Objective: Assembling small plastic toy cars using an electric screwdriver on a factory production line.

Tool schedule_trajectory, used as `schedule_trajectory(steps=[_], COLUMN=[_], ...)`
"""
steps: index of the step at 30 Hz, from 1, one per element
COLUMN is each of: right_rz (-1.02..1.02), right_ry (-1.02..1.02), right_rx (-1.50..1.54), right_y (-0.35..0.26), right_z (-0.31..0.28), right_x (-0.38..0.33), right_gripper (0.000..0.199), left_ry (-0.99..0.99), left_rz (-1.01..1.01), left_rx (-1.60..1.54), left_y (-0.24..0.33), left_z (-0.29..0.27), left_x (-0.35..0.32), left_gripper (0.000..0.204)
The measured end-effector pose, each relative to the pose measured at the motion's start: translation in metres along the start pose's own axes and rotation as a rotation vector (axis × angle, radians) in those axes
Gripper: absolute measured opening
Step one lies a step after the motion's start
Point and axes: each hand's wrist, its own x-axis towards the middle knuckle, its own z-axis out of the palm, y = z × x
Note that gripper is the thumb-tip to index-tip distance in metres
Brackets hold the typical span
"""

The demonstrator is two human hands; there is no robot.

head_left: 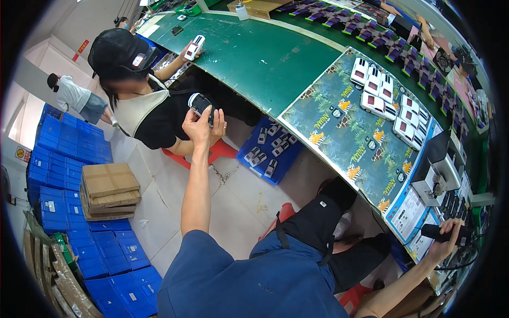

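Observation:
My left hand [197, 127] reaches out to the left with its fingers closed on a toy car [200, 104], black with a white end. A co-worker's hand [218, 127] is right beside it, and I cannot tell whether it touches the car too. The co-worker's other hand [191, 52] holds up a white toy car [194, 47]. At the bench's near right end, my right hand [449, 238] is wrapped round a black, bar-shaped handheld object [432, 231], its kind unclear. Several white toy cars [379, 103] stand in rows on an animal-print mat [339, 132].
A blue crate [275, 177] with several white cars sits on the floor under the green bench [254, 58]. Grey-white equipment [435, 183] stands near my right hand, cables beside it. Blue crates [69, 138] and flat cartons [111, 180] are stacked left. A conveyor [366, 32] runs behind.

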Motion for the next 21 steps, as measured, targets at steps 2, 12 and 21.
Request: schedule_trajectory(steps=[2,12,21], right_rz=[-0.018,0.076,-0.068], right_ry=[0.015,0.327,0.276], right_rx=[-0.008,0.081,-0.279], right_y=[-0.005,0.0,0.001], right_z=[-0.005,-0.006,0.033], right_x=[-0.007,-0.022,-0.032], right_gripper=[0.011,0.032,0.045], left_ry=[-0.021,-0.407,-0.721], left_rz=[0.007,-0.142,0.603], left_rx=[0.011,-0.07,0.206], left_y=[0.006,0.065,0.092], left_z=[0.011,0.079,0.171], left_x=[-0.006,-0.063,-0.11], left_gripper=[0.017,0.016,0.032])
